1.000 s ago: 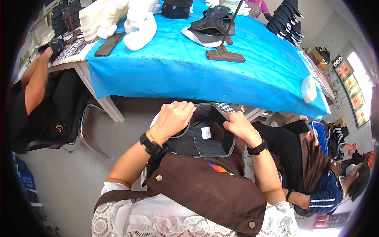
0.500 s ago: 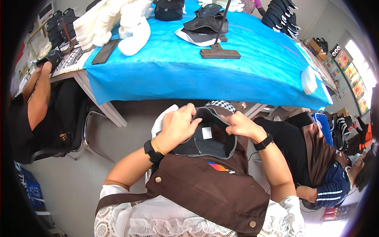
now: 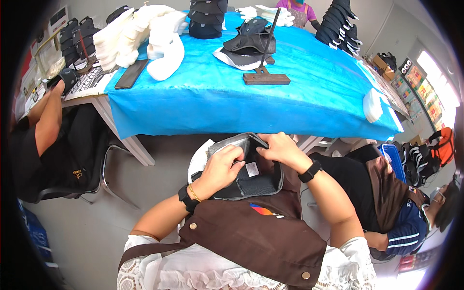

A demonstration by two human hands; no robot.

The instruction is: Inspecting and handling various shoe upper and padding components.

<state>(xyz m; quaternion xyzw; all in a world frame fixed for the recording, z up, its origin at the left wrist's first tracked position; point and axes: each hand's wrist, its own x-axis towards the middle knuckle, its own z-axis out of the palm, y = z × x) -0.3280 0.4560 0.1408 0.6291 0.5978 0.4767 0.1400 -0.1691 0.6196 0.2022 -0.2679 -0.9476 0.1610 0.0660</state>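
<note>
Above my lap I hold a dark grey cap (image 3: 261, 186) with its opening turned up toward me. A small white label (image 3: 252, 168) shows on its inside. My left hand (image 3: 220, 169) is closed on the cap's left edge, thumb inside, beside a white part (image 3: 198, 158) that looks like the brim. At the far edge, my right hand (image 3: 281, 149) pinches the rim band between thumb and fingers. The two hands are close together, and the part of the band between them is folded and partly hidden by the fingers.
Ahead stands a table with a blue cover (image 3: 193, 113). On it are stacked caps (image 3: 249, 46), a wooden stand with a rod (image 3: 266, 79), a phone (image 3: 131, 74), white curved pieces (image 3: 164, 53) and black caps (image 3: 207, 19). Co-workers sit at left (image 3: 46, 125) and right (image 3: 406, 232).
My right hand has moved left and slightly up along the rim, closer to my left hand. The cap's opening has narrowed at the far side. The view has shifted slightly.
</note>
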